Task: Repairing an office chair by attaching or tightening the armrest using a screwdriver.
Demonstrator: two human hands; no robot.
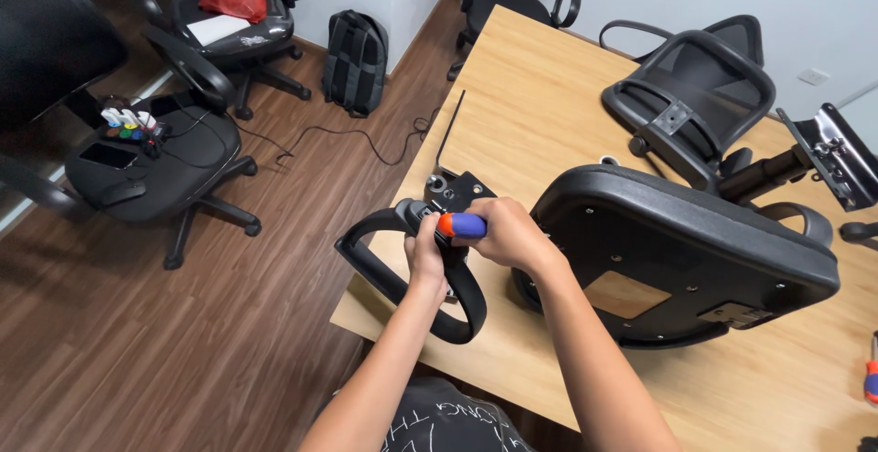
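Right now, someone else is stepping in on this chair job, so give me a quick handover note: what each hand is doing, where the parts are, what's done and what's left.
Left hand: gripping the black armrest loop at its bracket end, off the table's near edge.
Right hand: closed on the orange-and-blue screwdriver, tip at the armrest bracket.
Seat: upside down on the wooden table, screw holes showing.
Mesh backrest: lying loose behind the seat, not attached.
Second screwdriver: at the table's right edge.
Done: cannot tell how far the screw is in.
Left: this armrest is not visibly fixed; backrest apart.
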